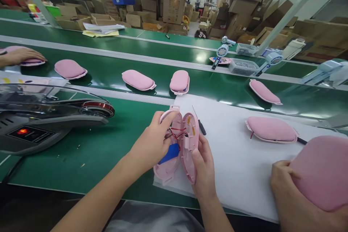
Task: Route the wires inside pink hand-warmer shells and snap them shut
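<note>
Above the front edge of the bench, a pink plastic casing (192,152) stands opened into two halves. Red and black wires run between the halves, and a blue block (170,153) lies inside the left one. My left hand (150,139) is closed on the left half near its top, its fingertips partly hidden beside the wires. Around the outer side of the right half, my right hand (204,165) is wrapped, thumb on the rim. Just beyond it, a screwdriver (201,127) with a black handle lies on a white sheet (231,159).
At right, a co-worker's hand (288,188) holds a large pink padded piece (323,170). A grey machine (54,127) with a clear cover stands left. Several pink padded cases, including one case (179,81), lie along the green belt (108,69). Another person's hand (24,56) touches one far left.
</note>
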`<state>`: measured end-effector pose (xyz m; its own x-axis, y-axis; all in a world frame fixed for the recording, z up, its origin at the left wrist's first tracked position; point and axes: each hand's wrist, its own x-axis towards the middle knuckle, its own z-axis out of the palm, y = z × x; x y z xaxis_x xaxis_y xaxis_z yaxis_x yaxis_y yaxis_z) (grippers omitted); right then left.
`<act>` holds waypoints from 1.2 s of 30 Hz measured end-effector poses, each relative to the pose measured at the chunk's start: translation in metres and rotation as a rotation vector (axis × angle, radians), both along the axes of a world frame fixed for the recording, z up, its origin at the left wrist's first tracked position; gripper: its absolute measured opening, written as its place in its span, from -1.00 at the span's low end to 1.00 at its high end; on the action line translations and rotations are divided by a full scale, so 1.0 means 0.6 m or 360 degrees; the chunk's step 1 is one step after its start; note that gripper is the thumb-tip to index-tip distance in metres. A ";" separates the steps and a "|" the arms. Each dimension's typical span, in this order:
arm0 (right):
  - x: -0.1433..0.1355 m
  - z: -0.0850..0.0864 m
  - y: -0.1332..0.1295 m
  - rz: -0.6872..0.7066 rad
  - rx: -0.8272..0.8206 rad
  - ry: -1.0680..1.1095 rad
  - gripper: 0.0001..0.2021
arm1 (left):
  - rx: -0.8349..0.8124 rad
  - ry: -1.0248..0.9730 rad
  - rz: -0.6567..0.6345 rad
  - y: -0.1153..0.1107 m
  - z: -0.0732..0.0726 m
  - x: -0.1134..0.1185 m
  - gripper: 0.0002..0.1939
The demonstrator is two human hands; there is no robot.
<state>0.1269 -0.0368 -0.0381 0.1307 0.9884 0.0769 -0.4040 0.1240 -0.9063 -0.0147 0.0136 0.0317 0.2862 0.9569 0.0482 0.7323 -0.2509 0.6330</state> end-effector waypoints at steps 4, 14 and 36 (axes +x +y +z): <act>-0.006 0.004 -0.002 -0.0033 0.0031 -0.0033 -0.60 | 0.0114 0.0100 0.0102 -0.006 -0.004 0.016 -0.36; -0.012 0.000 -0.005 -0.0087 0.0015 -0.0068 -0.60 | -0.0031 -0.0169 0.0070 -0.010 0.000 0.006 -0.33; -0.022 0.001 0.002 -0.0066 -0.0048 0.0029 -0.56 | 0.0021 -0.0287 0.0185 0.008 -0.014 0.012 -0.39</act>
<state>0.1135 -0.0356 -0.0375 0.1726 0.9840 0.0444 -0.4155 0.1136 -0.9025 -0.0073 0.0186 0.0236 0.1594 0.9820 0.1016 0.6318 -0.1806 0.7538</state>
